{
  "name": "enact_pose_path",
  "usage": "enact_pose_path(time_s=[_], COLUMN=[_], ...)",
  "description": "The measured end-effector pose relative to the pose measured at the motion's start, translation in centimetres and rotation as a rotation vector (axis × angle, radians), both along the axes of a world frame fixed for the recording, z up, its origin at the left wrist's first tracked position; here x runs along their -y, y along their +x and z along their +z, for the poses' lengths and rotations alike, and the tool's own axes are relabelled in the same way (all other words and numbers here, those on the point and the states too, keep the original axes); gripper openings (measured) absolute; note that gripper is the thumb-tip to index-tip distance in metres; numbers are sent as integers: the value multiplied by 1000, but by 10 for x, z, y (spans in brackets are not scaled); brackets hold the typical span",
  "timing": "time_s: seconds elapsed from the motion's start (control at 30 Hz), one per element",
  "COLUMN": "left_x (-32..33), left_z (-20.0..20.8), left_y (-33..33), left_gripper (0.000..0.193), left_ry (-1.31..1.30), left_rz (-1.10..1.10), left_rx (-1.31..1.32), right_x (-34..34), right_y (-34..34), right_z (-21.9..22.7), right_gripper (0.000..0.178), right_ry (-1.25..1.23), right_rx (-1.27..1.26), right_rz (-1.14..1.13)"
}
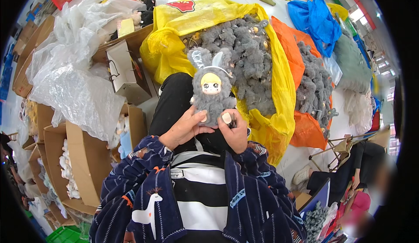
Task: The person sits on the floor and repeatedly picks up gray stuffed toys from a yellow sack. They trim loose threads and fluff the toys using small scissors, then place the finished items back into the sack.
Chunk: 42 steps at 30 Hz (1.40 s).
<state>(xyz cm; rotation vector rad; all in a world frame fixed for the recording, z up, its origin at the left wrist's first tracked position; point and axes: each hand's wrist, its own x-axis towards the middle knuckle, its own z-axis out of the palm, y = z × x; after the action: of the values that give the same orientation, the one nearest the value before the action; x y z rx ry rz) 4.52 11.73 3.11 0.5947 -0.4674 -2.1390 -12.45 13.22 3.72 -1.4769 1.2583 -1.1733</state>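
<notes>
A grey plush bunny doll (212,94) faces up at me over my lap, with long ears, yellow hair and a smooth pale face. A thin white cord lies across its head below the ears. My left hand (187,127) grips the doll's lower left side, thumb in front. My right hand (234,131) is closed on its lower right side, by a pale foot-like piece. Just beyond the doll, a yellow sack (168,29) lies wide open, filled with a heap of similar grey plush dolls (244,64).
An orange sack (310,131) with more grey plush lies right of the yellow one, near a blue bag (313,24). Cardboard boxes (89,166) and clear plastic sheeting (72,73) crowd the left. A seated person (340,171) is at the lower right.
</notes>
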Motion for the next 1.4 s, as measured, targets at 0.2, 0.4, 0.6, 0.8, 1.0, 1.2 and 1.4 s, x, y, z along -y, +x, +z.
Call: enact_pose_path(time_s=[0.2,0.4,0.6,0.8,1.0,1.2,1.4], left_x=[1,4,-2,5,15,20,27], left_z=[-12,-14,-31,-32,-13,-24,-27], left_y=[5,11,12,1,15,19,6], left_gripper=[36,34,27,31,42,33,24], left_ry=[13,-25,-82,-202,-262,-216,-202], left_rz=[14,-45,106,118,9,-57,-144], left_rx=[134,299,392,617,596,613,661], right_x=[-2,-1,1,11,45,91,77], right_y=[2,-5,1,-11,-123,-226,-291], right_z=[0,-7,-9,-14,4,45,-106], right_gripper=[16,15,20,16,23,53,80], right_ry=[14,75,145,300,3,-195,62], right_rx=[-73,-52,49,226,30,119,-1089], right_rz=[88,104,119,21,-572,-819,-763])
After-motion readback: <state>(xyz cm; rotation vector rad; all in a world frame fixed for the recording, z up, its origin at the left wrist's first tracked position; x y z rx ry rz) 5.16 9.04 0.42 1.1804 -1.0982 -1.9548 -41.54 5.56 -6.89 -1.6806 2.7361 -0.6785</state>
